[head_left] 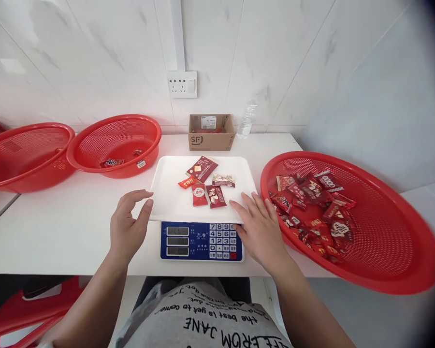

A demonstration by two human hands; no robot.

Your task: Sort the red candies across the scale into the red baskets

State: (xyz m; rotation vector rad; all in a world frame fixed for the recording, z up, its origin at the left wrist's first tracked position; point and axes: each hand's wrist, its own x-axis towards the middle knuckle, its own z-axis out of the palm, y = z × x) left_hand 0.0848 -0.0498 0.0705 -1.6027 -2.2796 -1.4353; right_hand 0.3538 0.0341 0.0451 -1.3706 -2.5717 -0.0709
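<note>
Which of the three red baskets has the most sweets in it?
The red basket on the right, beside the right hand; it holds a heap of packets, the others few or none.

"SF" on cardboard box [211,140], "志准" on scale [201,241], "JANE" on shirt [203,319]

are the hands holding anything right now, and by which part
Nothing is held. The left hand is open at the front left corner of the white plastic scale tray; the right hand lies flat at its front right edge. The red snack packets lie untouched.
</note>
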